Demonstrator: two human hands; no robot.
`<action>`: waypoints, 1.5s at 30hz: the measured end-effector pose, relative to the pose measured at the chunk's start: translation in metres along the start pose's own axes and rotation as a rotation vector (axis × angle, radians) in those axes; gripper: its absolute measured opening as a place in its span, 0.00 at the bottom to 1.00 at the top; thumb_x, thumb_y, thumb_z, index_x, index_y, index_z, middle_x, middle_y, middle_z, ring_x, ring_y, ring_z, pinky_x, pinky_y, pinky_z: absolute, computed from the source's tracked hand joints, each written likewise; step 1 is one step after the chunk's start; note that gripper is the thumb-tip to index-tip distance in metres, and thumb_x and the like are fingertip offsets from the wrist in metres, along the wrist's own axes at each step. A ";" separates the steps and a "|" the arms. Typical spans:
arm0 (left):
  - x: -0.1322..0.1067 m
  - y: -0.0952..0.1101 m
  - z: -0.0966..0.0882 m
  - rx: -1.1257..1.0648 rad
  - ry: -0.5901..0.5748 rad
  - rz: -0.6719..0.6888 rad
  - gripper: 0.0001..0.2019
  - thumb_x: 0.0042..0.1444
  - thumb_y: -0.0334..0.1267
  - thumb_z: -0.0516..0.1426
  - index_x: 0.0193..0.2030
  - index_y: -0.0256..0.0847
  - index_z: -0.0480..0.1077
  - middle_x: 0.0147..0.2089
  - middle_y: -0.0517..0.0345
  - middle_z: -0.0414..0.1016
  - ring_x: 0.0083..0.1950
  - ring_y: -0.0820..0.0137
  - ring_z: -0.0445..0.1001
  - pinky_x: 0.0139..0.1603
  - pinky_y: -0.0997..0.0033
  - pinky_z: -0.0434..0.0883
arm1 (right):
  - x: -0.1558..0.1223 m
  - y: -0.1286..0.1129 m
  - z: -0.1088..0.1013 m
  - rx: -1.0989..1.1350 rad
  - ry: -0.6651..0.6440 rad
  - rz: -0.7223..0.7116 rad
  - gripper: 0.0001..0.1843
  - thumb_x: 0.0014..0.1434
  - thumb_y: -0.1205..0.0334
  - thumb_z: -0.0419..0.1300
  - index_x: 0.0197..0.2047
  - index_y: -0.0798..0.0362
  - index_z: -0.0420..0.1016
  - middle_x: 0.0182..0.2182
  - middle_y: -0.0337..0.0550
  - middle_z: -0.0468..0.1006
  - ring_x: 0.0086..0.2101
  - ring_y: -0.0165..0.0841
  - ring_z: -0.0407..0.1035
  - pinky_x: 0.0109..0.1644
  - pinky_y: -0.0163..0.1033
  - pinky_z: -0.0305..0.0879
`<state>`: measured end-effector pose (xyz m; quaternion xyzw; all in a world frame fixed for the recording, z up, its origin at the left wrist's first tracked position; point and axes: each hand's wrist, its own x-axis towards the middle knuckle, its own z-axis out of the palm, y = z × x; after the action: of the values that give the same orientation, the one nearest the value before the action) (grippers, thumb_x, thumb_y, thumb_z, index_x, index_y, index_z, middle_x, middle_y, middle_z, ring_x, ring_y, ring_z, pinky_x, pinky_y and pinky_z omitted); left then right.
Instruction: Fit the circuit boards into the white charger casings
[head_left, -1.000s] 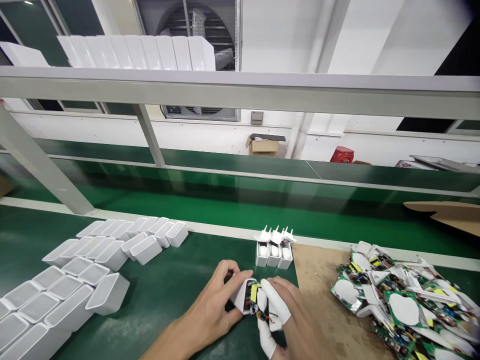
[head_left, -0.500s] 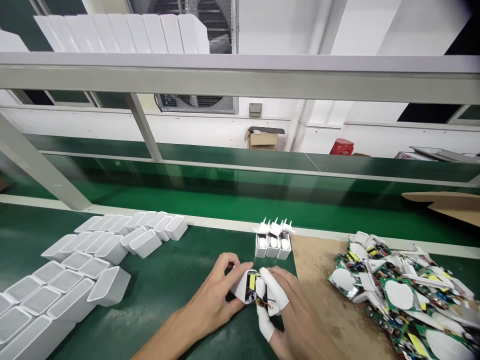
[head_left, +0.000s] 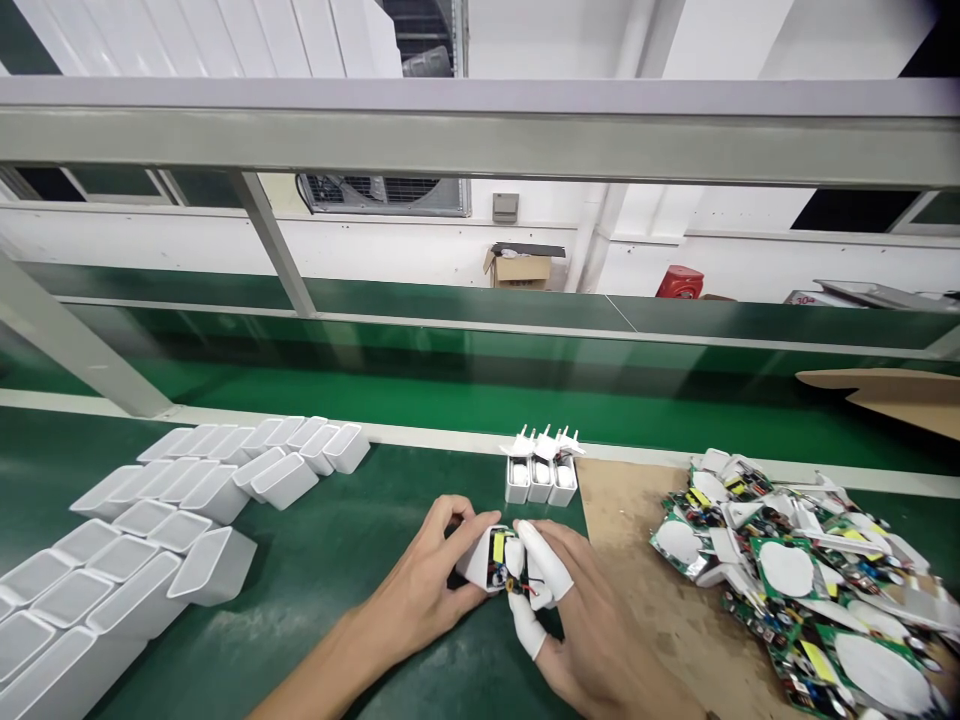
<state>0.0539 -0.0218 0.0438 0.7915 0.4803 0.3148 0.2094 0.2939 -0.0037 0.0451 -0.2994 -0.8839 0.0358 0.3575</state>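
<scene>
Over the green table (head_left: 315,570), holding a white box (head_left: 472,562) in the left hand (head_left: 424,575), with thumb and fingers closed on its sides and its open end turned rightward. Gripping a circuit board (head_left: 500,546) at that open end with the right hand (head_left: 581,605), pinched between thumb and finger in white covers (head_left: 549,564); cannot tell how far inside. Facing three filled boxes (head_left: 540,488) with pronged plugs (head_left: 519,442), beyond the hands and beside a cardboard sheet (head_left: 619,540). Flanked on the left by rows of open boxes (head_left: 120,558), on the right by a heap of boards (head_left: 806,570).
</scene>
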 end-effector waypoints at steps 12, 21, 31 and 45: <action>-0.002 0.010 -0.009 -0.226 -0.213 -0.148 0.42 0.63 0.31 0.63 0.79 0.55 0.50 0.72 0.49 0.65 0.71 0.54 0.68 0.73 0.52 0.66 | 0.003 0.002 0.002 0.360 -0.116 0.093 0.39 0.67 0.61 0.65 0.75 0.50 0.53 0.65 0.55 0.70 0.65 0.44 0.67 0.67 0.50 0.73; -0.007 0.004 -0.024 -0.236 -0.223 -0.224 0.25 0.71 0.37 0.54 0.74 0.48 0.61 0.77 0.46 0.61 0.78 0.51 0.57 0.77 0.43 0.59 | 0.000 0.008 0.011 0.536 -0.150 0.159 0.32 0.67 0.59 0.66 0.70 0.39 0.63 0.69 0.47 0.69 0.67 0.41 0.67 0.71 0.49 0.66; 0.002 0.006 -0.020 -0.535 -0.015 -0.292 0.27 0.77 0.56 0.42 0.58 0.43 0.76 0.55 0.51 0.78 0.57 0.59 0.75 0.66 0.55 0.69 | 0.002 0.006 0.043 0.394 -0.052 0.073 0.27 0.71 0.67 0.60 0.70 0.42 0.65 0.69 0.48 0.69 0.66 0.39 0.68 0.70 0.45 0.67; -0.011 0.001 -0.006 -0.421 0.167 -0.115 0.38 0.70 0.63 0.51 0.81 0.55 0.45 0.80 0.47 0.54 0.74 0.50 0.64 0.73 0.46 0.65 | 0.013 -0.005 0.023 0.220 0.135 -0.001 0.23 0.69 0.73 0.55 0.65 0.49 0.69 0.54 0.53 0.78 0.49 0.37 0.81 0.52 0.35 0.80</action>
<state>0.0463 -0.0316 0.0457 0.6730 0.4638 0.4599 0.3470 0.2691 0.0025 0.0371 -0.2596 -0.8487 0.1123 0.4469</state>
